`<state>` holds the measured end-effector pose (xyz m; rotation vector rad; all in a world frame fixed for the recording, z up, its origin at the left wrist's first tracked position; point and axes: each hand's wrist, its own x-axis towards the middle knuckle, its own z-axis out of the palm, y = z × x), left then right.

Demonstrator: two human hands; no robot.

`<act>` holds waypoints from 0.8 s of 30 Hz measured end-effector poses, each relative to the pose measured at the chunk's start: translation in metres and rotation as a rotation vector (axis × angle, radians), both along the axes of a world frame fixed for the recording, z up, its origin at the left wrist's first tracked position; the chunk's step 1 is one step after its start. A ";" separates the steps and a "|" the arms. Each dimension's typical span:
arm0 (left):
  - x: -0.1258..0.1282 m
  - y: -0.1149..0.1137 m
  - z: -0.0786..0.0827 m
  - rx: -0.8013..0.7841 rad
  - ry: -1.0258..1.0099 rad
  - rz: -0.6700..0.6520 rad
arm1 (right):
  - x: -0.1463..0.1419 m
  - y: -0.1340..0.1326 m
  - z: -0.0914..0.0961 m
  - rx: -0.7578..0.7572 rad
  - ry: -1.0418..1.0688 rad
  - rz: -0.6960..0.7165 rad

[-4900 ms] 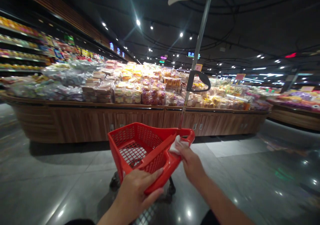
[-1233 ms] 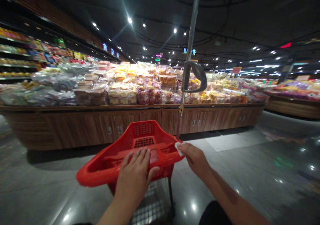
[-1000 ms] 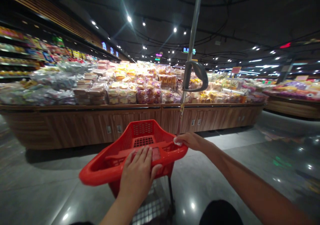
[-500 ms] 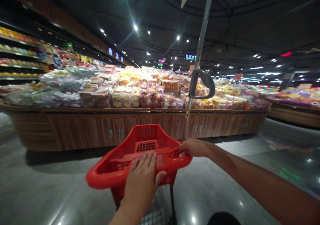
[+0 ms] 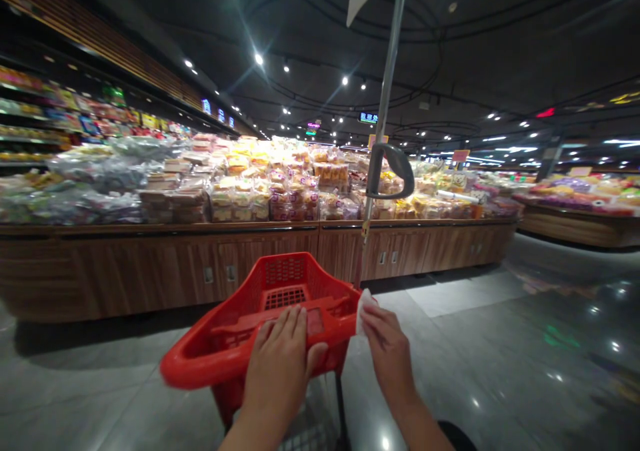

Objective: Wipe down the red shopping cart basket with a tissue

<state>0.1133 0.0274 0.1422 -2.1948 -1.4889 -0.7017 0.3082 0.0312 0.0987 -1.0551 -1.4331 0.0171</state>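
Observation:
A red plastic shopping cart [image 5: 220,365] stands right in front of me, its upper basket bare inside as far as I can see. My left hand [image 5: 280,344] lies over the middle of the cart's handle, fingers across the top and thumb on the near side. At the handle's right end, my right hand [image 5: 387,341] pinches a white tissue or wipe [image 5: 363,309] and presses it against the red plastic. A metal pole [image 5: 387,84] with a grey loop-shaped grip [image 5: 400,177] rises at the cart's right side, carrying part of a white sheet at the top.
Beyond the cart runs a long wooden display counter [image 5: 150,264] heaped with bagged packaged goods [image 5: 240,197]. Stocked shelves [image 5: 25,121] line the left. Another display [image 5: 585,221] stands to the right. Shiny grey floor tiles [image 5: 475,357] surround the cart.
My right hand has turned and shifted from over the handle's right end to its outer side, where the white tissue now shows. My left hand stays on the handle. The view has swung slightly right.

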 end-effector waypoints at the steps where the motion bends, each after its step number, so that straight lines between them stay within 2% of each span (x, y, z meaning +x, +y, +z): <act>1: 0.000 0.000 -0.001 0.009 -0.001 -0.007 | -0.011 -0.003 -0.002 0.042 -0.017 0.012; 5: -0.002 0.001 -0.002 0.043 -0.015 -0.033 | -0.037 -0.008 -0.007 0.133 -0.145 0.083; 8: -0.004 0.002 -0.003 0.065 -0.008 -0.040 | -0.024 -0.003 -0.011 0.158 -0.158 0.051; 12: -0.002 0.004 -0.005 0.079 0.022 -0.034 | 0.004 0.012 -0.009 0.108 0.120 -0.065; 16: 0.003 0.007 -0.007 0.086 0.030 -0.026 | 0.000 0.018 -0.010 -0.030 0.365 -0.159; 21: 0.001 0.006 -0.009 0.103 0.045 -0.039 | -0.016 0.011 -0.023 -0.045 0.442 -0.111; 24: -0.001 0.003 -0.008 0.124 0.038 -0.046 | 0.001 0.023 -0.010 -0.169 0.511 -0.077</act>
